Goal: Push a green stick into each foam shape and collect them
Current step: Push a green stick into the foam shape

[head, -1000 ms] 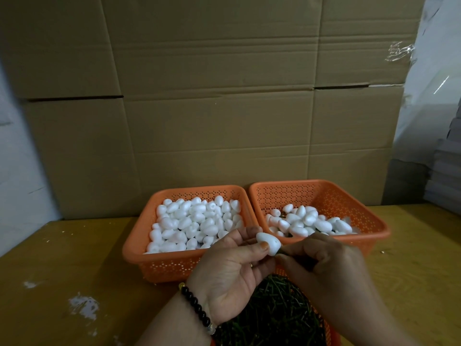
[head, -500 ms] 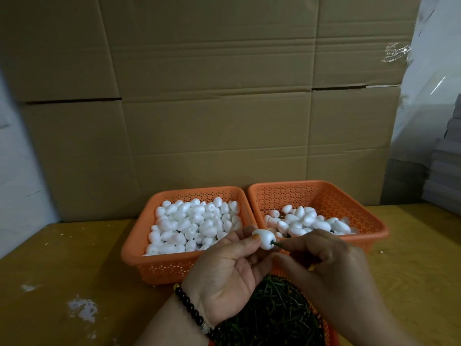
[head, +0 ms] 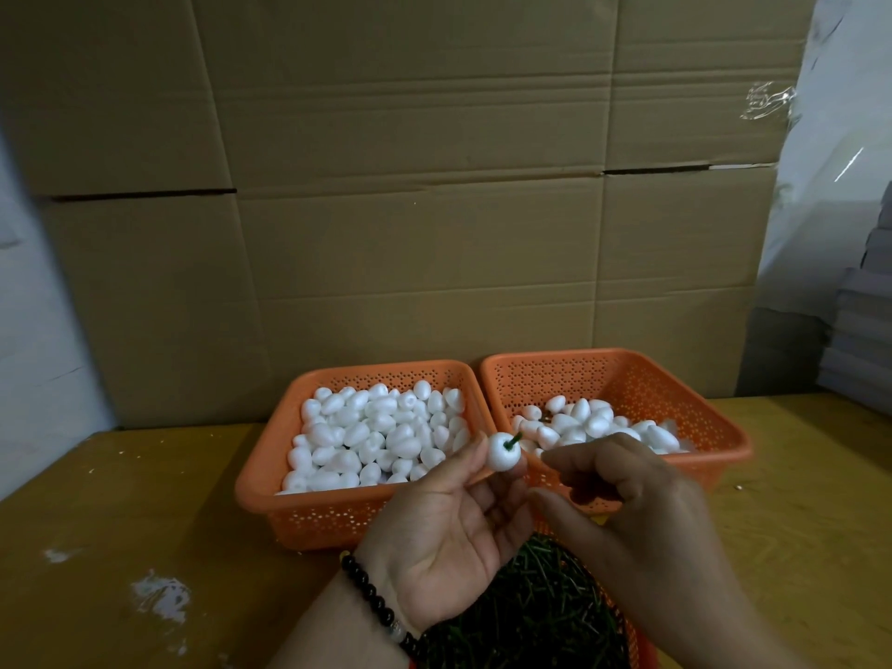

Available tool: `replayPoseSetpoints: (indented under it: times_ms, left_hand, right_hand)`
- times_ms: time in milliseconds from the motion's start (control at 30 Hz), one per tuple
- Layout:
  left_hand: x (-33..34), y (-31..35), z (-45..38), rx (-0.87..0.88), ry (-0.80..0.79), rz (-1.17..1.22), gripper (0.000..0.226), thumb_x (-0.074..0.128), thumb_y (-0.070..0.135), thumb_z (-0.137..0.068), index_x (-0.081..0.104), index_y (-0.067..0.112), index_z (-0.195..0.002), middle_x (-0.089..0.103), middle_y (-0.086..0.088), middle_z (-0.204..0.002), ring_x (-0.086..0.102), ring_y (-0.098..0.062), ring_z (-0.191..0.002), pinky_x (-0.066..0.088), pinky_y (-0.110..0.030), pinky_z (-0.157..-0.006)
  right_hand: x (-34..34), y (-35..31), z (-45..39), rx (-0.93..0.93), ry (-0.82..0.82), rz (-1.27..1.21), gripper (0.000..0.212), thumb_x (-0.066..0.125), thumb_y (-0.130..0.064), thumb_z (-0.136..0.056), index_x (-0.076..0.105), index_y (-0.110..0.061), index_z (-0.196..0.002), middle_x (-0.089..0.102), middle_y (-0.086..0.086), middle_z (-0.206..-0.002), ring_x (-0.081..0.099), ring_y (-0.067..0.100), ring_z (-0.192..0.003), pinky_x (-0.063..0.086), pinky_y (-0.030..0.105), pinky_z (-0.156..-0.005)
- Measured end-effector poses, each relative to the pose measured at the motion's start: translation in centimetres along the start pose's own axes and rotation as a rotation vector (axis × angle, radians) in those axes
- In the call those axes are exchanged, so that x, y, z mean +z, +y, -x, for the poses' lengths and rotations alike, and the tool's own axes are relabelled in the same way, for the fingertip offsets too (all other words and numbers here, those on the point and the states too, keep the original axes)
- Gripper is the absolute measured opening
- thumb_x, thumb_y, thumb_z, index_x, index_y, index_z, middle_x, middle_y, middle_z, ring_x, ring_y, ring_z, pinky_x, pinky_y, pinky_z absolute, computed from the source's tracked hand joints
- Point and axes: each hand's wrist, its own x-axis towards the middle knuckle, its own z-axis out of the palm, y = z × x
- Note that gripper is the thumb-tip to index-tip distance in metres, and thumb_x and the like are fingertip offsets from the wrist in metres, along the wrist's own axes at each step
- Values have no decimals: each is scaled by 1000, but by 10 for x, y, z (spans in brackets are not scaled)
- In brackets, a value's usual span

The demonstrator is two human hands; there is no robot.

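A: Item held?
B: One white foam shape (head: 505, 452), green stick (head: 657, 439) stub protruding from its top, pinched between thumb and fingers of the left hand (head: 449, 519).
A: Right hand (head: 627, 494)?
B: Just beside the shape, fingers loosely curled, holding nothing visible.
A: Stock?
B: Left orange basket (head: 299, 504) heaped with foam shapes; right orange basket (head: 685, 403) partly filled; loose green sticks (head: 545, 610) below the hands; all on the tabletop (head: 120, 499).
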Motion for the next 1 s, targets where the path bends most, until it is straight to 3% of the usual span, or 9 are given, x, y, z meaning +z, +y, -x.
replayPoseSetpoints:
  times_ms: [100,300,533,633,733,833,1000]
  left_hand:
    - [-1,-3,-1,-47,-16,20,26,67,24,-75,77,3,-89,68,-11,-82,65,-20,-65,57,-30,-62]
    - [-1,-12,0,-138,-88,59,41,64,26,-83,64,7,-120,64,-9,-88,55,-19,-87,49,-36,-81]
    - [5,-22,0,-122,-81,45,35,63,29,-83,71,4,-107,67,-13,-84,67,-24,-75,56,-36,-74]
    - [6,-21,0,-101,-34,-15,35,61,29,-86,69,2,-105,68,-18,-92,68,-27,-79,57,-37,-73]
    - [6,-18,2,-66,9,-67,24,63,19,-81,61,2,-98,66,-21,-90,66,-29,-75,58,-36,-64]
    - [6,-15,4,-19,-18,-118,25,63,12,-77,59,2,-99,66,-20,-88,66,-28,-73,58,-34,-62]
    - [2,-11,1,140,-3,-296,13,57,5,-88,59,3,-101,68,-16,-86,65,-23,-72,57,-32,-63]
  right_hand:
    - [4,5,0,23,6,-29,35,81,-32,-66,60,-47,-90,65,-19,-87,63,-4,-85,52,15,-74]
    - [15,12,6,106,26,-204,39,84,-17,-68,65,-38,-95,70,-20,-94,63,-8,-93,48,8,-79]
    - [18,10,6,126,42,-333,32,79,-17,-73,62,-38,-92,72,-14,-89,69,1,-84,54,19,-71]
    - [7,11,-6,165,68,-363,19,73,-34,-72,64,-35,-89,72,-13,-87,69,0,-78,54,18,-66]
    - [-10,26,-20,225,133,-222,20,63,-48,-71,64,-36,-88,70,-14,-82,65,1,-66,53,15,-54]
    - [-24,57,-30,303,158,4,23,66,-35,-82,62,-36,-104,65,-4,-70,60,10,-55,44,18,-39]
    - [-32,101,-31,400,60,322,29,63,-23,-89,64,-22,-118,68,12,-99,60,14,-71,52,35,-58]
